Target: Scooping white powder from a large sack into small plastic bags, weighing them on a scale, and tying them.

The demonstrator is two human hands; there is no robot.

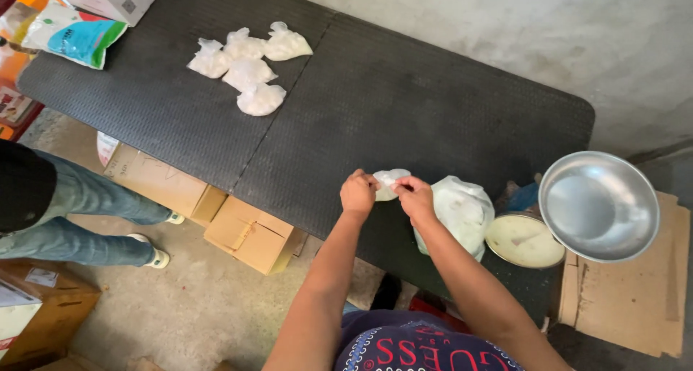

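Two bare hands meet near the front edge of a long black bumpy table [404,97], and both pinch one small clear plastic bag of white powder [390,182]. The left hand [358,193] sits at the bag's nine o'clock side, with its fingers curled and pressed together on the bag's left edge. The right hand [416,197] sits at the bag's four o'clock side, and its fingertips nip the bag's right edge. So the small bag is right between the two sets of fingers, touching both, with its top poking up toward twelve o'clock. It rests on or just over the table; I cannot tell which. Just beside the right hand, at its three o'clock, lies a big clear plastic sack of white powder [462,211], soft and lumpy, and the right wrist touches it. Further toward three o'clock a round cream-coloured lid [522,241] lies flat, and a shiny round metal bowl [598,205] sits past it, partly over the lid's edge. Far off at eleven o'clock from the hands, five small tied bags of white powder [247,66] lie close together in a little bunch on the table. At the table's far left corner is a white and blue-green packet [72,35]. Under the table stand brown cardboard boxes [249,234]. At nine o'clock, another person's legs in blue jeans [86,216] stand on the grey floor, well apart from the hands.
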